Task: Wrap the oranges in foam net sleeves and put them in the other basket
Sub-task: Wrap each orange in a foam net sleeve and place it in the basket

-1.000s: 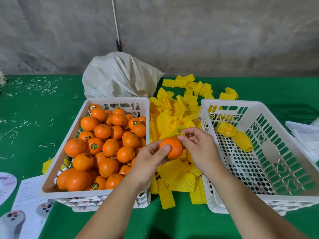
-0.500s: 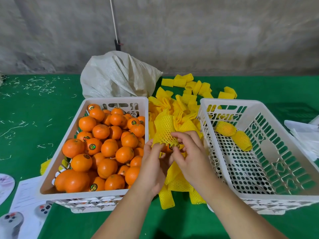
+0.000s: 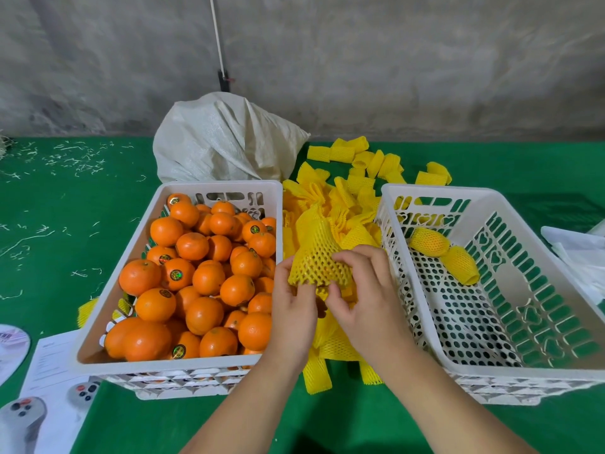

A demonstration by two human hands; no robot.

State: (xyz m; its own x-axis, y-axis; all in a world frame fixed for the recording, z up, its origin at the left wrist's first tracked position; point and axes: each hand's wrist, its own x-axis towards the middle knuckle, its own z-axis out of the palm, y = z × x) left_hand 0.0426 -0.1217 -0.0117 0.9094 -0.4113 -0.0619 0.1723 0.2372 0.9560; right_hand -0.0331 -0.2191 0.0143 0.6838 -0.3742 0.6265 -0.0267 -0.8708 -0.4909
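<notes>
A white basket (image 3: 98, 319) on the left is full of loose oranges (image 3: 203, 280). A second white basket (image 3: 537, 371) on the right holds two oranges wrapped in yellow net (image 3: 429, 241). Between the baskets lies a heap of yellow foam net sleeves (image 3: 340, 198). My left hand (image 3: 293, 309) and my right hand (image 3: 366, 296) both pinch the lower rim of one yellow sleeve (image 3: 316, 257), stretched over an orange that shows through the mesh. The sleeve's top end stands up loose above the fruit.
A stuffed white woven sack (image 3: 226, 142) sits behind the left basket against a grey wall. More sleeves (image 3: 360, 155) are scattered at the back. Papers with printed pictures (image 3: 49, 388) lie at the front left, white sheets (image 3: 576, 250) at the far right. Green cloth covers the table.
A second ago my hands held a bare orange. A yellow sleeve has since been drawn over it and pulled further down.
</notes>
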